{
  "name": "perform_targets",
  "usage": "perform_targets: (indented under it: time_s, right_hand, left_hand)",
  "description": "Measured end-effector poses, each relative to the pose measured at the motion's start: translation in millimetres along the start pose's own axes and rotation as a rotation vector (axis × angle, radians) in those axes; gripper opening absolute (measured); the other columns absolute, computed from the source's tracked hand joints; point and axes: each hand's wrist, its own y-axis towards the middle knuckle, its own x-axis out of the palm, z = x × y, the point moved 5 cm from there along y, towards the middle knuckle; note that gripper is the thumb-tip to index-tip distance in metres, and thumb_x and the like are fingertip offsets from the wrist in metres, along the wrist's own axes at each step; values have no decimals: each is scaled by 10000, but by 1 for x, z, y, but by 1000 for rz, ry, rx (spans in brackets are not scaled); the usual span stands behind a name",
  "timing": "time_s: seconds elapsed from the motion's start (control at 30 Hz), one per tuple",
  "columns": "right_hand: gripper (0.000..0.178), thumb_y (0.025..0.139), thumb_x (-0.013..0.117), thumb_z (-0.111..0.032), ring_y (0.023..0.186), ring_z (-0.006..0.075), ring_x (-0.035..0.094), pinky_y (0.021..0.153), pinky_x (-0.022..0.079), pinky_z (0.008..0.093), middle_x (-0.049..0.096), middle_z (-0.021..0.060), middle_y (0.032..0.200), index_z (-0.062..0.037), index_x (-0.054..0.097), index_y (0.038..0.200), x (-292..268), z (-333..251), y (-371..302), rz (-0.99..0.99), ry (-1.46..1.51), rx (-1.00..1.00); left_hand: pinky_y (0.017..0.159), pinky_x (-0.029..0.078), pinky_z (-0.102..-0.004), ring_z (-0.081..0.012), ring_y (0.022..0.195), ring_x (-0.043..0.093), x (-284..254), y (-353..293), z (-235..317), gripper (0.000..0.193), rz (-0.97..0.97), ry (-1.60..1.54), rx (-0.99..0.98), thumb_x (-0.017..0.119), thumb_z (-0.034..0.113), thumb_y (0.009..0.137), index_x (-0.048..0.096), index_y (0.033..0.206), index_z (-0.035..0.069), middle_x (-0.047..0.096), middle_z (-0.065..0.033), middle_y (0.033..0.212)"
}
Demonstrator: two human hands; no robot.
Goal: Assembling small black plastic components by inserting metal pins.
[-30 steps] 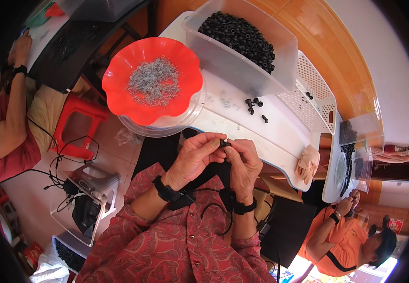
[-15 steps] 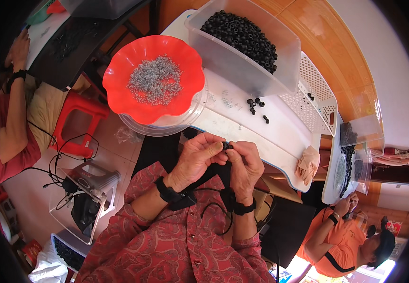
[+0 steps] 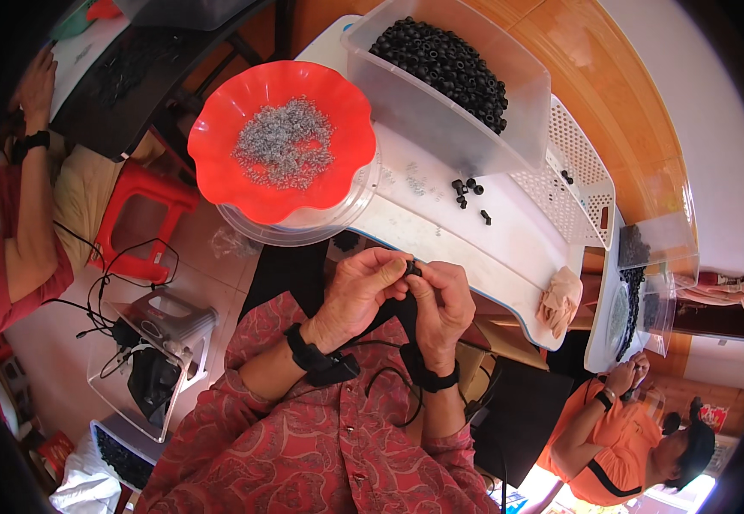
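Observation:
Between my fingertips, just in front of the table's near edge, is a small black plastic part. My left hand pinches it from one side, and my right hand closes on it from the other. Fingers cover much of the part, so its full shape is hidden. Several similar black pieces lie loose on the white table ahead. A red wavy-rimmed bowl at the left holds a pile of small silvery-clear bits.
A translucent bin of black parts stands at the back, beside a white perforated basket. A crumpled beige cloth lies at the table's right corner. Other people sit left and right. A red stool and cables are at left.
My right hand has shifted slightly left and down, with its fingers drawn closer to my left hand. Both hands still hold the black part.

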Motion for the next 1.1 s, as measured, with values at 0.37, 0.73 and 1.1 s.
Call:
perform_targets:
  time_s: [0.37, 0.73, 1.1]
  right_hand:
    - [172, 742, 753, 68, 789, 135, 636, 684, 520, 243, 669, 76, 889, 7, 710, 898, -9, 13, 1, -155, 257, 276]
    - [244, 671, 771, 130, 774, 141, 646, 696, 540, 254, 663, 79, 872, 43, 686, 882, -11, 16, 15, -409, 585, 671]
    - [370, 668, 801, 71, 782, 86, 585, 668, 497, 215, 640, 48, 988, -34, 736, 1017, -5, 22, 8, -441, 565, 552]
  left_hand:
    - [631, 522, -221, -92, 686, 617, 3, -2, 17, 166, 57, 365, 5, 637, 98, 930, 649, 1063, 0, 663, -47, 849]
    - [585, 514, -222, -94, 643, 611, 13, -2, 30, 105, -73, 505, -44, 686, 89, 891, 627, 909, 5, 642, -41, 766]
    - [560, 509, -207, -79, 624, 610, 12, 2, 34, 99, -126, 551, -47, 687, 80, 889, 622, 898, 6, 655, -39, 773]
